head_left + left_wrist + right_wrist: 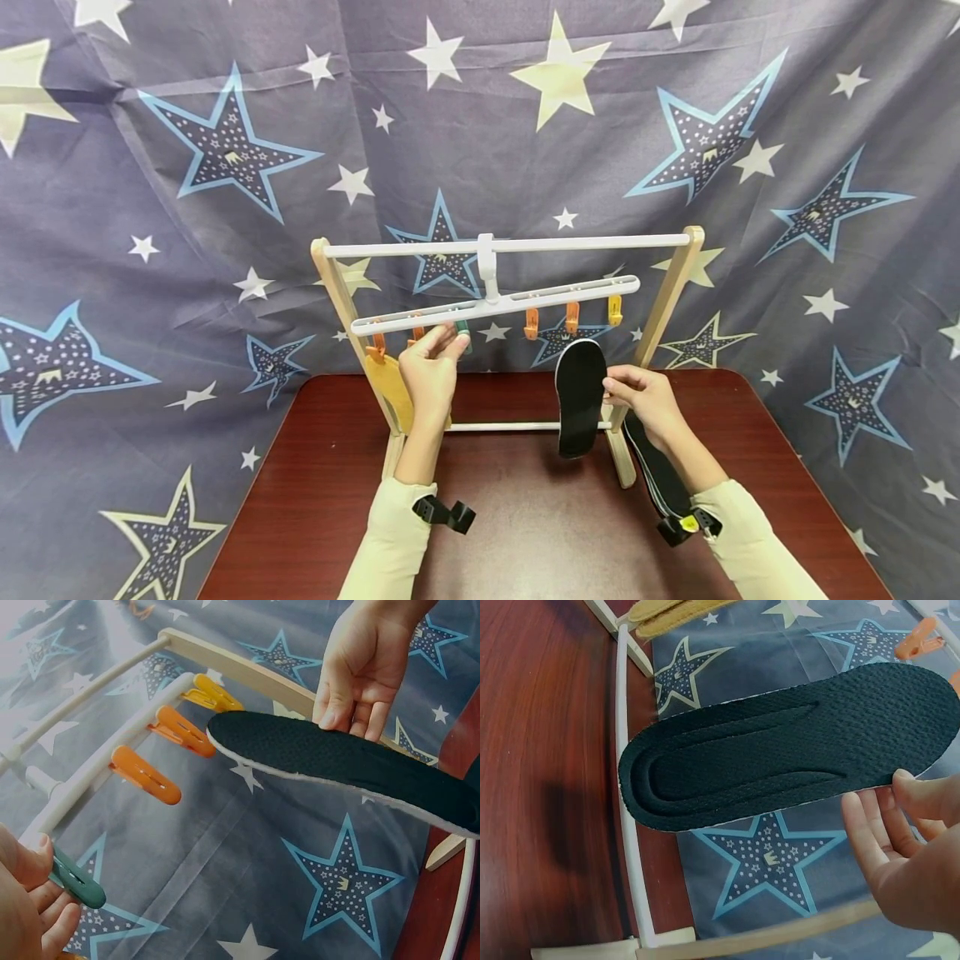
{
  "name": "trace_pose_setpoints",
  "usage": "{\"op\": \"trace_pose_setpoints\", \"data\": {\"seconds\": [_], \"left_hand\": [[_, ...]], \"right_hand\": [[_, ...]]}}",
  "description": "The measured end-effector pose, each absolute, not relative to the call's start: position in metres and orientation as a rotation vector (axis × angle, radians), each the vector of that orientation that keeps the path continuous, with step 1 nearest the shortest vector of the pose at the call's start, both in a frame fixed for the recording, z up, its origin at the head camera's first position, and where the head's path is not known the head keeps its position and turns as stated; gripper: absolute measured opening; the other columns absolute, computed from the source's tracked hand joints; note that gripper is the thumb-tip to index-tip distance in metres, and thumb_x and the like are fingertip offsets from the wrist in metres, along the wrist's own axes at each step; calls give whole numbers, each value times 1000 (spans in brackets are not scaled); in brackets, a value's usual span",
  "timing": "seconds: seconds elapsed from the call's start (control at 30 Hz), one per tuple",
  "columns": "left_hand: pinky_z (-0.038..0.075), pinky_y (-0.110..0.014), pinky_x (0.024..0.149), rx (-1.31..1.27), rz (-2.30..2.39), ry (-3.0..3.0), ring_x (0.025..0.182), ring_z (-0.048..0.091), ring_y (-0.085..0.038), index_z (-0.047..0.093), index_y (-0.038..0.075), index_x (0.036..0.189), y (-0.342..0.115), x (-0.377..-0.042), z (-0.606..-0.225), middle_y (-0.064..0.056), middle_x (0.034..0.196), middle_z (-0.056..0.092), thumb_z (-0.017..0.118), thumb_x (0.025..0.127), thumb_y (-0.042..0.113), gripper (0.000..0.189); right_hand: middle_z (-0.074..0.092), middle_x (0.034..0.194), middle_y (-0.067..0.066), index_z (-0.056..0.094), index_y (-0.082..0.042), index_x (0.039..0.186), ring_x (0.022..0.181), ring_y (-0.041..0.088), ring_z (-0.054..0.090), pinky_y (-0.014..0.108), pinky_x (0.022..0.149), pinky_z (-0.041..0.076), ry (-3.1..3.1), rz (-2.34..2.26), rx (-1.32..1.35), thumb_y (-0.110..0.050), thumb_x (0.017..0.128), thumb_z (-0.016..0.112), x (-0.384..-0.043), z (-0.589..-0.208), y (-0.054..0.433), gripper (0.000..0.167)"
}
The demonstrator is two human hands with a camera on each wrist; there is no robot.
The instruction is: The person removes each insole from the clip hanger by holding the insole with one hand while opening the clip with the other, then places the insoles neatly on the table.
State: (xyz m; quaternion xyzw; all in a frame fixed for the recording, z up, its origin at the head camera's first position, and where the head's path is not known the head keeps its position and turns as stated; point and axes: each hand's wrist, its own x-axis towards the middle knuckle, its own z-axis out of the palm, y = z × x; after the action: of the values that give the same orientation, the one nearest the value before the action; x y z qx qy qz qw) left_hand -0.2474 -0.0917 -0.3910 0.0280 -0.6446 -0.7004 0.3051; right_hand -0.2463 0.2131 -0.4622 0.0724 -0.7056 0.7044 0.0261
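Pale sleeves (386,546) were nearest to the camera. The left hand (431,375) had its grip closed upon a green clip (81,883), pinched between thumb and fingers, under the white hanger (510,303). The right hand (648,402), with narrow grip, held one black insole (580,400) by its side edge, nearly upright, in the air above the surface (510,525).
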Motion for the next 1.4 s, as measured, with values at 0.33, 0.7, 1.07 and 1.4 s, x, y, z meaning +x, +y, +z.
{"op": "trace_pose_setpoints", "data": {"seconds": [0.33,0.7,1.07,1.4], "left_hand": [[60,-17,77,89,-1865,-1706,91,76,-26,76,-10,105,-89,-246,-389,-29,103,74,80,79,-8,26],[60,-18,79,115,-1902,-1682,91,75,-20,75,-10,107,-87,-245,-388,-28,104,74,80,80,-9,27],[61,-19,79,80,-1913,-1673,90,75,-17,75,-9,108,-85,-246,-390,-28,104,74,80,80,-9,28],[61,-19,80,39,-1916,-1662,89,75,-14,75,-11,108,-84,-247,-392,-30,105,73,78,80,-11,28]], "right_hand": [[74,84,-5,73,2,101,74,9,73,28,72,64,-2094,2231,239,4,96,64,-242,-458,235,10],[74,85,-7,75,-12,95,75,9,72,24,73,63,-2085,2233,235,4,97,64,-239,-453,256,20],[74,84,-8,75,-14,94,74,8,72,24,71,62,-2118,2201,209,3,97,63,-234,-450,277,21],[72,82,-10,74,-17,90,72,5,70,23,68,61,-2083,2188,135,7,97,59,-232,-452,298,28]]}}
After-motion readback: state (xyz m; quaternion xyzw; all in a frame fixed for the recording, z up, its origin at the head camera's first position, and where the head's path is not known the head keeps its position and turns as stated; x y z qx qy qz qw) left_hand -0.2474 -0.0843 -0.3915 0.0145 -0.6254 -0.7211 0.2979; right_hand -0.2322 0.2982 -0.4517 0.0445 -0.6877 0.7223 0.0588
